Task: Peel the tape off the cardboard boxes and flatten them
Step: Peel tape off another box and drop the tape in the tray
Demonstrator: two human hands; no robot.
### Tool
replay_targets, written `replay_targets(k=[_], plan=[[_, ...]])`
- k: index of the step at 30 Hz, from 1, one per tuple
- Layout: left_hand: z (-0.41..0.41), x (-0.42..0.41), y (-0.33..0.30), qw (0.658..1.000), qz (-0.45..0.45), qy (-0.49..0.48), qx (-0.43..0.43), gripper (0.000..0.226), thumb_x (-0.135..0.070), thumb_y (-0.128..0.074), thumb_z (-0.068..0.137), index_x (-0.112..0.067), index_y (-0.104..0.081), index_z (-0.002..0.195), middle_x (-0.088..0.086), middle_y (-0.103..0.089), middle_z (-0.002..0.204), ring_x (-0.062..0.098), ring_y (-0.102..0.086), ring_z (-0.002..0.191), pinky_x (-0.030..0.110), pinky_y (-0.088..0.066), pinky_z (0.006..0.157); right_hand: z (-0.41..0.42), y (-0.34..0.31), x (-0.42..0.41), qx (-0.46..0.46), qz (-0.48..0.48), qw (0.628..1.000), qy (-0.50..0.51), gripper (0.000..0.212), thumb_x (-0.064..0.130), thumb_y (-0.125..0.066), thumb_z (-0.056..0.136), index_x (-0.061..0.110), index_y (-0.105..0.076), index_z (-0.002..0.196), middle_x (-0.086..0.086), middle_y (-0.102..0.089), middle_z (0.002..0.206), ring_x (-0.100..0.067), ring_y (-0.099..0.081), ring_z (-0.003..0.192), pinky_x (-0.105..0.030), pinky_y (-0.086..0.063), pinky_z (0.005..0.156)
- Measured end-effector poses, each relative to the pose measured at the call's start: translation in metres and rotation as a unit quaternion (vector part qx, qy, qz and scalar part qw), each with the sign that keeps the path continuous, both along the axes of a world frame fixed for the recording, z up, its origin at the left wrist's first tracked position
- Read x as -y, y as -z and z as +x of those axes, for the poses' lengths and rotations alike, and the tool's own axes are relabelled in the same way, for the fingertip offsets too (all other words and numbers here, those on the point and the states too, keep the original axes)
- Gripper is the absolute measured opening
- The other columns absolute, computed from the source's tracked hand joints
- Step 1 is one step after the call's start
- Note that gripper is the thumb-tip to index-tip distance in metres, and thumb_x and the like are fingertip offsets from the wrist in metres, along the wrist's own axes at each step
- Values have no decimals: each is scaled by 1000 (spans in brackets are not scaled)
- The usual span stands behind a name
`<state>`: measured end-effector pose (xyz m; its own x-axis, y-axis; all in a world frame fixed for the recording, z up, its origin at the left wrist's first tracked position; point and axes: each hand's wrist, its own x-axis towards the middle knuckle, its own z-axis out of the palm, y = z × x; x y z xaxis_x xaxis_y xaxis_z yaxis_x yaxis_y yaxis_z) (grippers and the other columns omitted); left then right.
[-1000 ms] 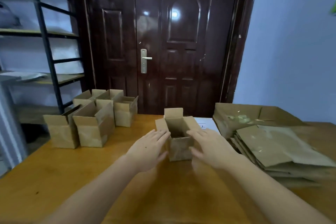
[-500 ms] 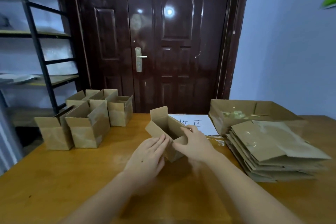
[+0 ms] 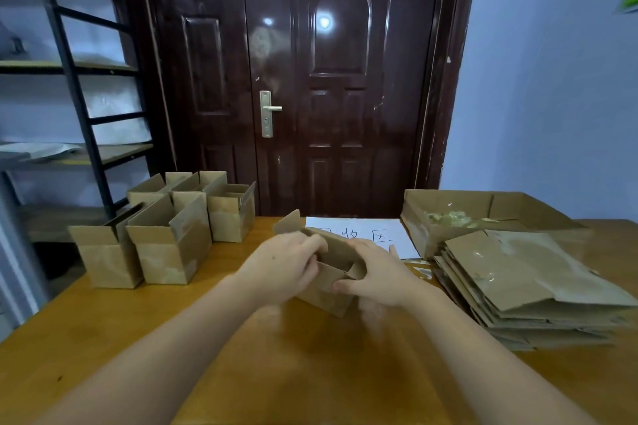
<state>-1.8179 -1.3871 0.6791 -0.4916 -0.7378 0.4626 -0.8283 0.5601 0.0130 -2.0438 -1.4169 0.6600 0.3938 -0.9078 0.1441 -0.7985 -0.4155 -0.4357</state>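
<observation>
While only 1 view, the head camera, is given, the step in hand can be read from it: a small cardboard box (image 3: 328,281) is held tilted above the wooden table (image 3: 103,338), between both hands, near the table's middle. The left hand (image 3: 283,266) is curled round the box's left side, its fingers hooked over the upper edge. The right hand (image 3: 374,278) is wrapped round the right side, with the thumb laid on the near face. The box is judged to be under turning, so that its taped bottom seam can be reached; no tape is plainly visible on it from here. The next move is judged to call for a free tape end to be found and pinched while the other hand braces the box.

4 more open boxes (image 3: 165,238) are seen waiting at the left, and a stack of flattened boxes (image 3: 524,290) lies at the right, beside a large open carton (image 3: 448,207) and a white sheet (image 3: 362,235).

Against the frame of 0.5 s earlier, the box has been tipped further and both hands have been closed tighter on it.
</observation>
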Motion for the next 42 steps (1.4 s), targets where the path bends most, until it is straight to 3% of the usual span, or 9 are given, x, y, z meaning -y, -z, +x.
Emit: replay_targets(k=[2, 4, 9, 16, 23, 30, 35, 39, 42], plan=[[2, 20, -13, 995, 39, -56, 67, 47, -56, -47, 103, -30, -51, 142, -7, -55, 146, 18, -45, 141, 37, -24, 126, -2, -3, 3, -24, -2, 999, -28, 76, 66, -60, 82, 47, -28, 149, 16, -44, 148, -14, -37, 140, -62, -2, 123], [10, 32, -14, 977, 127, -109, 130, 83, -80, -39, 94, -33, -26, 161, -6, -22, 171, 23, -11, 160, 39, -1, 125, -2, -7, 3, -77, -16, 996, -52, 79, 60, -54, 88, 39, -20, 156, 9, -30, 162, -19, -19, 153, -52, 0, 126], [20, 34, 17, 951, 272, -150, 4, 110, -93, -38, 80, -34, -5, 166, -9, 8, 173, 23, -12, 159, 46, -27, 124, 3, 4, 2, -117, -7, 992, -42, 84, 64, -37, 98, 22, -2, 163, 9, 14, 169, -10, 19, 153, -38, -6, 124], [-6, 16, 46, 951, 186, -197, -146, 100, -79, -55, 84, -29, -20, 165, -10, -9, 173, 18, -39, 148, 36, -44, 113, 3, 17, 13, -43, 7, 999, -26, 91, 63, -50, 96, 28, -1, 163, 16, 15, 167, -4, 19, 152, -39, -12, 125], [11, 6, 49, 948, 191, -140, -214, 99, -67, -68, 85, -37, -16, 163, -10, -21, 170, 14, -36, 150, 40, -44, 115, -7, 24, 7, -27, -35, 999, 30, 83, 58, -51, 97, 31, -8, 163, 14, 6, 169, -5, 10, 154, -40, -16, 125], [26, -6, 69, 903, 224, -231, -285, 139, -96, -59, 63, -34, 15, 163, -6, -1, 174, 23, -18, 158, 51, -35, 121, -9, 34, -12, 91, -80, 981, 154, 100, 74, -39, 88, 27, 10, 161, 12, 22, 164, -8, 16, 152, -37, -7, 123], [11, -17, 83, 863, 293, -206, -356, 140, -111, -33, 55, -29, -6, 165, 3, -39, 164, 26, -52, 139, 48, -44, 115, -14, 56, -30, 225, 44, 958, 172, 99, 80, -30, 85, 22, -8, 163, -1, -11, 170, -17, -13, 155, -39, -15, 125], [-7, -25, 84, 886, 288, -119, -343, 99, -77, -69, 80, -36, -21, 156, -15, -40, 153, 14, -42, 143, 30, -40, 114, -3, 62, -43, 208, 83, 973, 53, 74, 53, -68, 90, 43, -22, 148, 16, -42, 151, 9, -42, 130, -6, -37, 102], [-7, -23, 81, 910, 221, -175, -303, 108, -37, -81, 87, -31, -5, 163, -8, -31, 155, 16, -45, 138, 35, -45, 114, -2, 60, -39, 217, 49, 974, 44, 103, 21, -79, 87, 44, -2, 151, 33, -34, 135, 12, -37, 123, 1, -32, 95]])
